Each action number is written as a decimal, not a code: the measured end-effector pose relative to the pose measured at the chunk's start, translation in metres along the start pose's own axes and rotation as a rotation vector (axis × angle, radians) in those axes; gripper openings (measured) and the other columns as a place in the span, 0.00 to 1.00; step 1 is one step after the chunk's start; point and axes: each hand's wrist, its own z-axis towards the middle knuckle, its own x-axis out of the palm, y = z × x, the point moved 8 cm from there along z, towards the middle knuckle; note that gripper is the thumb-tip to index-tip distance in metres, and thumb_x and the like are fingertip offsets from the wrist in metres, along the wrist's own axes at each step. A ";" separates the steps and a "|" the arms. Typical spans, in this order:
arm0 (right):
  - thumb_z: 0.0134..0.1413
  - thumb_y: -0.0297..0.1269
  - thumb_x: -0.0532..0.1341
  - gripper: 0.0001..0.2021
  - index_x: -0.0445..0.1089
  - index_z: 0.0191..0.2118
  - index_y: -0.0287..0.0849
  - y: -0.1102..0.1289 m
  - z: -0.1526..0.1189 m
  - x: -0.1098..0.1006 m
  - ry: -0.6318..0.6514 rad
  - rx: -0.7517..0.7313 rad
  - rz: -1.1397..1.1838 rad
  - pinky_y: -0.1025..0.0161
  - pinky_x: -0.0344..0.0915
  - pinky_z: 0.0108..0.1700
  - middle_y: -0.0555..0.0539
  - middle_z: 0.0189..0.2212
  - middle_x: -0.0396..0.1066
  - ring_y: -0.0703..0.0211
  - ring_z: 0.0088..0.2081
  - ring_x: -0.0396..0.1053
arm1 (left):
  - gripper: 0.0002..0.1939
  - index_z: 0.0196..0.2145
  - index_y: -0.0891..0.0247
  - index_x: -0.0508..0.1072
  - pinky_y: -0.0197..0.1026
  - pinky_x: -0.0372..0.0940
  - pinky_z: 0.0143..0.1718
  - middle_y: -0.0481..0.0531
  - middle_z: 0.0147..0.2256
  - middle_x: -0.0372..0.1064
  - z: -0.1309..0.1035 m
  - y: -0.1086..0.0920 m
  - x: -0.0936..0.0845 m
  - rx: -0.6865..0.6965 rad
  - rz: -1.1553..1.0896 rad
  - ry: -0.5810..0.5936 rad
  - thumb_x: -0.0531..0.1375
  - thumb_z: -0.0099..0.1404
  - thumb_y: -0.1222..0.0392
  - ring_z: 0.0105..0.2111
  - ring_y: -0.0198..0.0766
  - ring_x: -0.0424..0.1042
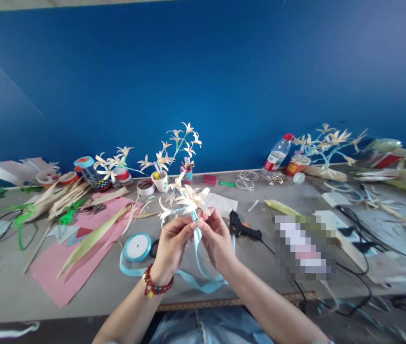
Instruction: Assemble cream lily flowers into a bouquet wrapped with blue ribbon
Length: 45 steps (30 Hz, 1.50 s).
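My left hand (174, 239) pinches the thin stem of a cream-coloured artificial flower spray (192, 198) just under its largest bloom. Close beside it, my right hand (217, 239) is closed with thumb and fingertips on a light blue ribbon (197, 251) where it meets the stem. From there the ribbon hangs in a loop to the table and runs left to its spool (136, 247). The fingers hide the exact spot where ribbon and stem touch. A black glue gun (244, 227) lies to the right of my right hand.
Finished-looking flower sprays stand in cups along the blue wall, one in a white cup (160, 182). Pink paper (58, 272) and dried husks (91, 239) lie left. A plastic bottle (278, 153) stands at the back; black cables (358, 272) and a pixelated item (305, 246) are right.
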 end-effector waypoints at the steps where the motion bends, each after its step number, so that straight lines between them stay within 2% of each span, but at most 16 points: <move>1: 0.50 0.44 0.72 0.18 0.60 0.30 0.47 0.001 -0.001 -0.001 -0.017 -0.029 -0.002 0.63 0.67 0.35 0.54 0.29 0.60 0.62 0.29 0.61 | 0.12 0.28 0.62 0.82 0.33 0.59 0.25 0.46 0.23 0.73 -0.001 -0.001 0.001 0.010 -0.015 0.001 0.75 0.49 0.53 0.22 0.28 0.61; 5: 0.51 0.45 0.71 0.19 0.59 0.28 0.46 0.006 -0.005 -0.007 -0.088 -0.136 -0.048 0.63 0.68 0.34 0.55 0.27 0.59 0.63 0.27 0.61 | 0.10 0.29 0.62 0.81 0.32 0.60 0.25 0.44 0.21 0.70 -0.001 -0.003 0.004 0.046 -0.001 0.027 0.73 0.53 0.54 0.21 0.27 0.62; 9: 0.52 0.42 0.71 0.16 0.62 0.29 0.46 0.004 -0.006 -0.008 -0.084 -0.101 -0.026 0.65 0.67 0.27 0.55 0.26 0.60 0.65 0.24 0.62 | 0.10 0.28 0.64 0.78 0.32 0.61 0.27 0.45 0.22 0.70 -0.001 -0.003 0.006 0.040 0.053 0.081 0.71 0.58 0.56 0.21 0.28 0.65; 13: 0.53 0.43 0.71 0.16 0.63 0.29 0.46 0.003 -0.006 -0.007 -0.007 -0.058 -0.030 0.64 0.67 0.26 0.56 0.25 0.63 0.64 0.23 0.65 | 0.11 0.28 0.64 0.75 0.33 0.62 0.26 0.46 0.23 0.70 -0.002 -0.004 0.007 0.034 0.062 0.116 0.70 0.59 0.56 0.21 0.29 0.66; 17: 0.59 0.48 0.66 0.16 0.64 0.28 0.44 0.003 -0.009 -0.012 0.050 -0.018 -0.089 0.64 0.66 0.26 0.55 0.22 0.63 0.64 0.22 0.65 | 0.09 0.29 0.64 0.75 0.33 0.63 0.26 0.46 0.22 0.71 -0.004 -0.002 0.006 0.029 0.072 0.157 0.70 0.59 0.57 0.21 0.30 0.67; 21: 0.58 0.47 0.67 0.14 0.67 0.32 0.44 0.010 -0.016 -0.016 0.121 -0.022 -0.218 0.62 0.68 0.31 0.52 0.25 0.69 0.59 0.27 0.71 | 0.09 0.29 0.64 0.76 0.32 0.64 0.26 0.47 0.23 0.72 -0.007 0.000 0.006 0.019 0.083 0.206 0.69 0.61 0.58 0.22 0.30 0.67; 24: 0.61 0.45 0.64 0.12 0.68 0.33 0.43 0.022 -0.020 -0.018 0.122 -0.107 -0.407 0.63 0.68 0.31 0.50 0.25 0.71 0.59 0.28 0.71 | 0.08 0.29 0.64 0.76 0.31 0.64 0.26 0.46 0.23 0.72 -0.009 0.000 0.007 0.016 0.080 0.214 0.68 0.62 0.58 0.22 0.29 0.68; 28: 0.62 0.37 0.63 0.09 0.69 0.30 0.43 0.046 -0.025 -0.012 0.127 -0.337 -0.742 0.65 0.67 0.32 0.49 0.25 0.72 0.60 0.27 0.70 | 0.07 0.29 0.63 0.78 0.30 0.63 0.26 0.45 0.22 0.70 -0.011 -0.001 0.006 0.025 0.107 0.207 0.69 0.62 0.58 0.21 0.28 0.67; 31: 0.62 0.34 0.62 0.08 0.69 0.30 0.44 0.056 -0.025 -0.006 0.161 -0.408 -0.851 0.66 0.67 0.32 0.50 0.25 0.73 0.61 0.27 0.70 | 0.07 0.29 0.64 0.80 0.30 0.63 0.25 0.46 0.21 0.71 -0.011 -0.001 0.004 0.040 0.143 0.217 0.68 0.62 0.58 0.21 0.28 0.67; 36: 0.63 0.34 0.61 0.08 0.69 0.30 0.43 0.053 -0.019 -0.003 0.248 -0.276 -0.777 0.68 0.65 0.30 0.52 0.23 0.72 0.63 0.24 0.70 | 0.08 0.28 0.64 0.81 0.32 0.64 0.25 0.50 0.23 0.75 -0.009 0.001 0.002 0.045 0.089 0.204 0.69 0.60 0.57 0.22 0.31 0.69; 42: 0.61 0.43 0.64 0.12 0.68 0.31 0.41 0.031 -0.017 -0.011 0.258 0.001 -0.522 0.67 0.66 0.27 0.51 0.22 0.71 0.63 0.23 0.69 | 0.08 0.28 0.63 0.82 0.31 0.63 0.20 0.51 0.25 0.78 -0.010 0.006 0.008 -0.095 -0.069 0.207 0.73 0.55 0.57 0.16 0.28 0.67; 45: 0.61 0.47 0.64 0.14 0.68 0.32 0.41 0.029 -0.018 -0.011 0.290 0.053 -0.484 0.67 0.65 0.27 0.51 0.22 0.70 0.64 0.23 0.68 | 0.08 0.27 0.64 0.80 0.30 0.63 0.18 0.52 0.29 0.79 -0.010 0.007 0.009 -0.137 -0.116 0.224 0.73 0.53 0.58 0.16 0.27 0.68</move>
